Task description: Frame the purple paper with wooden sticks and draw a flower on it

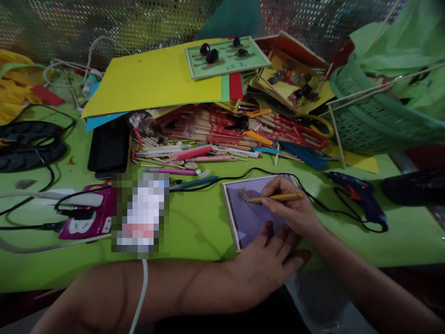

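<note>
My right hand (292,204) pinches a yellow-gold pen (283,197), its tip on a purple sheet (250,227). Small looped marks in a gold-brown tone show on that sheet near the tip, with a thin line below them. Pale wooden sticks (231,215) edge the sheet as a frame. Across the frame's lower part lies my left hand (266,260), fingers spread and flat, steadying its near side. Part of the sheet is hidden under both hands.
A glue gun (359,192) with a lit red light lies at right, its black cord running behind the frame. Left are a phone (142,213) and a magenta power strip (88,215). Pens, sticks, coloured sheets (156,79) and a green basket (361,111) fill the back.
</note>
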`<state>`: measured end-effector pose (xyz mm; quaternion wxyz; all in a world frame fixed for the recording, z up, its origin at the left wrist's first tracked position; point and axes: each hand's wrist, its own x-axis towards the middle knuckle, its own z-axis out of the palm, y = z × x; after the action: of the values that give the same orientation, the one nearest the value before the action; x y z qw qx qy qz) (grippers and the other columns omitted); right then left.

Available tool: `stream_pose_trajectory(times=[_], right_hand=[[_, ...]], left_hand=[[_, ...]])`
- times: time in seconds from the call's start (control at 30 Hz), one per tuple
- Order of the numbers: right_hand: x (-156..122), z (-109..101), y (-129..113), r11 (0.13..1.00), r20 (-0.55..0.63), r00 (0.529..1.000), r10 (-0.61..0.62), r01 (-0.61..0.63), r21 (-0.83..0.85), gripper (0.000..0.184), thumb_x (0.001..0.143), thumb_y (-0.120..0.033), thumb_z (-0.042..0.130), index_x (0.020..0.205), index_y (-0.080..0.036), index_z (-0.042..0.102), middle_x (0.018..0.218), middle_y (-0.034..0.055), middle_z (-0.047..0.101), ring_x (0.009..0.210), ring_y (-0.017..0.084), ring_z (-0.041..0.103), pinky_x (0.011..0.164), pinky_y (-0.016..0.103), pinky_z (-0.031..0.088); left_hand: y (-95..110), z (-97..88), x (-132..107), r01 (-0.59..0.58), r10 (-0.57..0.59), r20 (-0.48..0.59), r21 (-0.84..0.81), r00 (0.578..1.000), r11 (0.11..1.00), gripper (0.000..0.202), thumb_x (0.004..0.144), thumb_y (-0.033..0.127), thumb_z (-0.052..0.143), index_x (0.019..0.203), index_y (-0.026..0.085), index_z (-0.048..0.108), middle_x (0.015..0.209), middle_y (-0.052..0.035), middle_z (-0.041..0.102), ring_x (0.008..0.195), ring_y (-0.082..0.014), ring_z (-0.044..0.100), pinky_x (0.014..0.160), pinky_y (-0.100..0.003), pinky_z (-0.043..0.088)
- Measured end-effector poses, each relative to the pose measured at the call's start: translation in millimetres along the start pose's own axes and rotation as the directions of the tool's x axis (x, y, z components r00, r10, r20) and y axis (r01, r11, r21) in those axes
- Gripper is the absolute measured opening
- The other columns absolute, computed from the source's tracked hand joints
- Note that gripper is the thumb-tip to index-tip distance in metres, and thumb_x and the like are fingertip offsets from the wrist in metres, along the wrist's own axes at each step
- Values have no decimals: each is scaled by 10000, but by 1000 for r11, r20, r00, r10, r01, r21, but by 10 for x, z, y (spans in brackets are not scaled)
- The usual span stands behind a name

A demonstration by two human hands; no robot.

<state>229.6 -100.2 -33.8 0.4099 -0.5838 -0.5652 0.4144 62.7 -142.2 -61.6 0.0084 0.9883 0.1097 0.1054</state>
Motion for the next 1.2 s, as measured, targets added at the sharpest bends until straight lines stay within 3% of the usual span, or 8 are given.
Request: stream_pose_trajectory(times=[0.27,0.4,0.57,0.77,1.2], right_hand=[[8,38,5,998,-4,1000,-23,23,-52,133,868,-321,723,858,-237,621,791,-15,605,692,150,558,630,270,464],[27,52,-31,996,1,999,-36,36,-82,113,864,-294,715,831,-231,627,766,-14,605,663,142,559,606,265,461],[35,64,-39,995,-4,1000,-26,26,-100,123,864,-309,718,837,-228,629,766,-5,607,659,147,562,594,271,466],[27,56,-6,994,19,999,-26,28,-107,127,886,-321,708,859,-230,625,779,-9,602,681,146,564,615,271,468],[23,34,-19,993,42,999,-29,34,-115,119,883,-290,669,816,-231,590,753,-8,592,678,158,547,622,294,443]], left_hand=[[20,82,-7,-18,18,-2,-22,1000,1000,498,1052,238,365,1547,206,406,1566,-170,452,1372,-277,499,1134,-505,295],[34,119,-10,-12,11,-26,-12,1000,1000,499,1047,241,375,1545,208,411,1560,-165,461,1373,-288,492,1132,-511,291],[30,104,-3,-25,25,21,-3,999,1000,516,1050,237,364,1566,211,374,1576,-163,439,1390,-295,469,1115,-517,311],[13,64,-8,-10,10,-23,-30,1000,999,477,1045,230,389,1515,220,467,1543,-151,493,1366,-288,500,1116,-500,307],[29,111,-8,-9,8,-34,-34,999,999,490,1045,218,367,1529,217,443,1557,-158,468,1394,-300,473,1129,-519,280]])
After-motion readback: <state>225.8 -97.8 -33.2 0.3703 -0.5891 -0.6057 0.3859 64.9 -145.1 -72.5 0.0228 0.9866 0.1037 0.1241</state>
